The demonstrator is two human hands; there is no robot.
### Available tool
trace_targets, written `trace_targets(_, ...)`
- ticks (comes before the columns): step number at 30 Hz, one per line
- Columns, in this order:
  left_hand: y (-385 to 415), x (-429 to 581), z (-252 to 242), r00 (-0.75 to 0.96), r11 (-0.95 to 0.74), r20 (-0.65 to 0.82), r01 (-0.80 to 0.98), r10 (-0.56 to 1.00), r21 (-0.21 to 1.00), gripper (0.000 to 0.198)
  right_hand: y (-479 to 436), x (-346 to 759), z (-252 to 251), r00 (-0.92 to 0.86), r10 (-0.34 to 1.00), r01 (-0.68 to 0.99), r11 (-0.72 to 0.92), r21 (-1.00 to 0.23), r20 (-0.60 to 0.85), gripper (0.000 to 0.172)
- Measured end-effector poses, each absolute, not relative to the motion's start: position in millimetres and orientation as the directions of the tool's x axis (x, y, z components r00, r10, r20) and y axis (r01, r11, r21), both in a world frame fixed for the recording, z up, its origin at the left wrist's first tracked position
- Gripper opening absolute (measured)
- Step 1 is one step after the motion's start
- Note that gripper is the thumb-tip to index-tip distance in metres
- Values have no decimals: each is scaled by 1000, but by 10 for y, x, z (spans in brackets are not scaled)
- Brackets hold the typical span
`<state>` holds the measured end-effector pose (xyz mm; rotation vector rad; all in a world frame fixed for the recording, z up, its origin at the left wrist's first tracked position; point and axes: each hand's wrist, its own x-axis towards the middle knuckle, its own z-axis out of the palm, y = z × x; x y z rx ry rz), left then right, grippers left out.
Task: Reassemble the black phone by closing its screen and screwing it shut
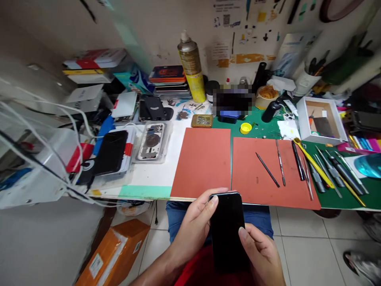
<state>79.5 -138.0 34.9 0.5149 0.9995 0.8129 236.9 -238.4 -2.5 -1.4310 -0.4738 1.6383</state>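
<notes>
A black smartphone (228,234) with a dark screen is held over my lap, just in front of the table edge. My left hand (195,222) grips its upper left side, thumb on the front near the top corner. My right hand (262,254) holds the right side lower down, thumb against the screen's edge. The fingers behind the phone are hidden. Beyond it lie two reddish-brown mats, a left mat (202,163) and a right mat (247,178). On the right one rest a thin black stick tool (268,170) and a metal spudger (280,163).
Tweezers and a yellow brush (315,165) lie at the right. Further back stand a spray can (193,71) and a white box (323,137). On the left are another black phone (111,153), an opened phone housing (153,139) and hanging white cables (79,139). An orange parcel (119,250) sits on the floor.
</notes>
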Motion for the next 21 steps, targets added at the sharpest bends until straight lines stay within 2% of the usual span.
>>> trace_targets(5,-1386,796,329,270,618,-557,-395,785,680,39,-2327,2389,83,122,861,-143,-477,-867,-494,61)
trace_targets(11,-1399,799,286,224,597,-556,-374,801,710,44,-2316,2354,83,148,901,-83,-400,-913,-409,64)
trace_targets(15,-1459,755,281,275,566,-501,-269,821,779,39,-2255,2413,-3,251,907,-32,-341,-939,-338,40)
trace_targets(18,-1509,724,307,323,530,-462,-163,826,832,39,-2097,2525,18,387,907,100,-218,-971,-163,38)
trace_targets(21,-1533,713,339,351,468,-423,-51,835,882,43,-1930,2633,130,321,946,199,-99,-975,-30,21)
